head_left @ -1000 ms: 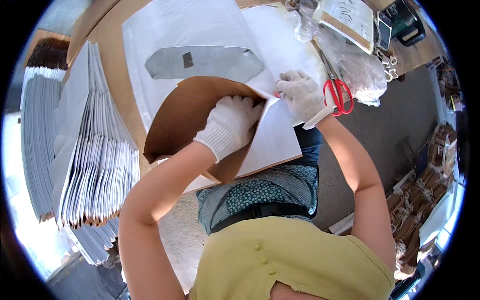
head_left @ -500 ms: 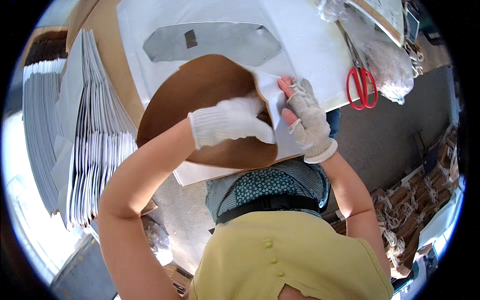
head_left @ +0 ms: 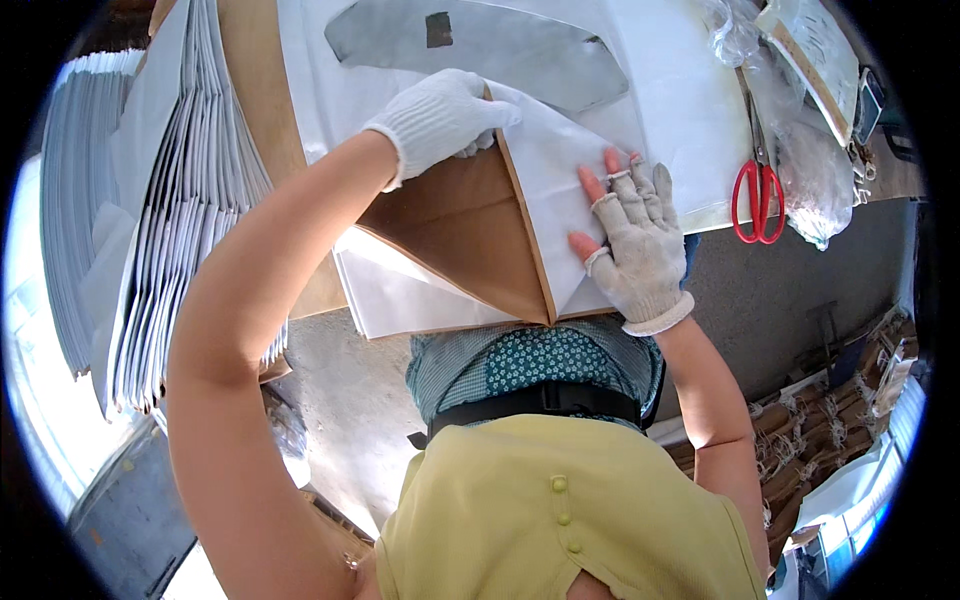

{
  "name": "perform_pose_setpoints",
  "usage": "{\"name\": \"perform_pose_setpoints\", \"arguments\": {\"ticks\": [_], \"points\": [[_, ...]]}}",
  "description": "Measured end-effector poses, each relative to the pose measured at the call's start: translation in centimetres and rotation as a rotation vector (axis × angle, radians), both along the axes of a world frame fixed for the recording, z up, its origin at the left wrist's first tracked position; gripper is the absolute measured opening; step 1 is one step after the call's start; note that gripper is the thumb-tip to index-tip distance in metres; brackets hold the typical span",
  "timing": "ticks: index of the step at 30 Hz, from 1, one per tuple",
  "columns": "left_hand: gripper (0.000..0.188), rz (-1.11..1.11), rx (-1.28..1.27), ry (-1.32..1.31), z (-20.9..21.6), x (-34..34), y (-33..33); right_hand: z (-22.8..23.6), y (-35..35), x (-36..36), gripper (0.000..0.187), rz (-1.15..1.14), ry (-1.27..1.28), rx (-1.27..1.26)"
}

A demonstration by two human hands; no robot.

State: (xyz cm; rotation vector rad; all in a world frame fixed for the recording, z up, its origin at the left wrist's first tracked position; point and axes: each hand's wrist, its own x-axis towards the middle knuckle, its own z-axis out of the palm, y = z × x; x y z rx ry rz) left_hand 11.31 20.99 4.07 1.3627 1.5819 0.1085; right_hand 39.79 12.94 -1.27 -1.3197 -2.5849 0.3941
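Note:
A paper bag (head_left: 460, 215), white outside and brown inside, lies on the table with its mouth spread into a folded, pointed shape. My left hand (head_left: 440, 115), in a white knit glove, is closed on the bag's far edge, thumb on top and the other fingers partly hidden under it. My right hand (head_left: 635, 225) wears a greyish glove with cut fingertips. It lies flat on the white side of the bag, fingers stretched out. Beyond the bag lies a flat grey plate (head_left: 490, 50) with angled ends and a dark patch.
Folded white paper bags (head_left: 190, 230) stand in a row at the left, beside another stack of sheets (head_left: 85, 200). Red-handled scissors (head_left: 758, 195) and clear plastic bags (head_left: 815, 175) lie at the table's right edge. Tied brown bundles (head_left: 815, 430) sit on the floor at right.
My left hand has moved from inside the bag's wide mouth to its far edge. The rounded brown opening has folded down into a flatter, pointed shape. My right hand stays on the bag's right side.

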Motion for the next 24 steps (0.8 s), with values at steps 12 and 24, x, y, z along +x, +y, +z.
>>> {"name": "perform_pose_setpoints", "arguments": {"ticks": [12,24], "points": [[0.048,-0.097,0.257,0.406,-2.4,1.5,-0.5,-0.6,-2.8,-0.7,0.062,0.428,0.087,-0.045],[0.042,0.763,0.570,-0.393,4.4,-4.0,-13.3,0.4,5.7,-6.0,0.077,0.300,-0.016,0.125]]}}
